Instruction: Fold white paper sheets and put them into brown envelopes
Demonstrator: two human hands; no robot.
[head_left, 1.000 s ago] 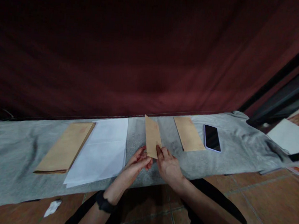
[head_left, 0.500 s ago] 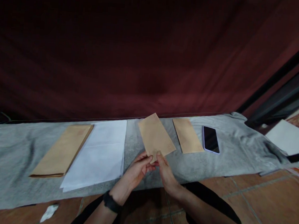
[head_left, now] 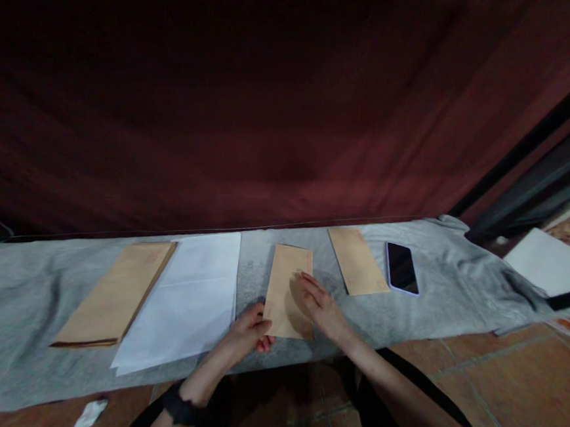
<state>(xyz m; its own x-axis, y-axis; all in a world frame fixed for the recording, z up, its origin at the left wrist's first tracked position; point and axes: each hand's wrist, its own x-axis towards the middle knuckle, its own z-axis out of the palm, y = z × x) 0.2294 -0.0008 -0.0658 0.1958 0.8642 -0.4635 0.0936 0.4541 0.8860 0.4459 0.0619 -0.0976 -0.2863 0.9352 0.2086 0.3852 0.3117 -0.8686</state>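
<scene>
A brown paper envelope (head_left: 285,302) lies lengthwise before me on the grey cloth (head_left: 254,257). My left hand (head_left: 249,329) pinches its lower left corner, thumb on top and fingers beneath. Over the envelope's right side is my right hand (head_left: 318,301), fingers stretched out and casting a shadow on the paper; whether they touch it I cannot tell. Another brown envelope (head_left: 359,262) lies to the right. On the left are a stack of brown envelopes (head_left: 115,292) and, beside it, white paper sheets (head_left: 184,304).
A phone (head_left: 402,267) with a purple edge lies right of the single envelope. Behind the cloth-covered surface hangs a dark red curtain (head_left: 290,141). A crumpled white tissue (head_left: 90,415) is on the tiled floor (head_left: 508,382), and a white panel (head_left: 552,261) stands at far right.
The envelope has come down from a raised, tilted hold in both hands to lie straighter on the cloth. My right hand has released its corner and moved up over it.
</scene>
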